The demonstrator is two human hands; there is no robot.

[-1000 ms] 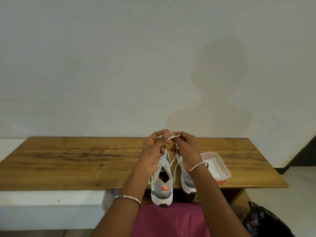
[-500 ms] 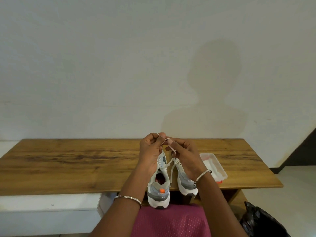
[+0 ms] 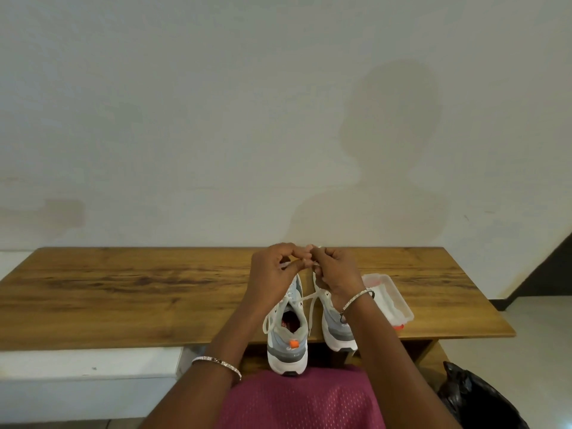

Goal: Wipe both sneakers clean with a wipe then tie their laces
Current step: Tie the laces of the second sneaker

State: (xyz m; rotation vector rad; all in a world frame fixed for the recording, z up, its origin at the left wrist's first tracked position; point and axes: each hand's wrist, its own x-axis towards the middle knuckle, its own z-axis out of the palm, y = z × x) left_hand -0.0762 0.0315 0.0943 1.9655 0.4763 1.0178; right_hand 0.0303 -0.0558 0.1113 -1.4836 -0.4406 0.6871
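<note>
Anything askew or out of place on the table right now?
The left sneaker has its heel well past the near edge of the table; the right sneaker overhangs less. The clear container sits skewed. No spill or damage visible.

No readable text, numbers or signs anywhere. Candidates checked: orange heel tab (image 3: 293,344) on the left sneaker (image 3: 286,354), at 6 o'clock on the desk (image 3: 123,289) edge, carries a tiny mark, too small to read. Small dark logo-like mark on that sneaker's collar side, around 9 o'clock of the opening, shape unclear. Red-and-white print on the insole (image 3: 289,322), illegible. Right sneaker (image 3: 335,332) shows a small dark mark near its tongue, can't tell what. Clear plastic container (image 3: 399,308) at 3 o'clock of the sneakers: no label legible.
</note>
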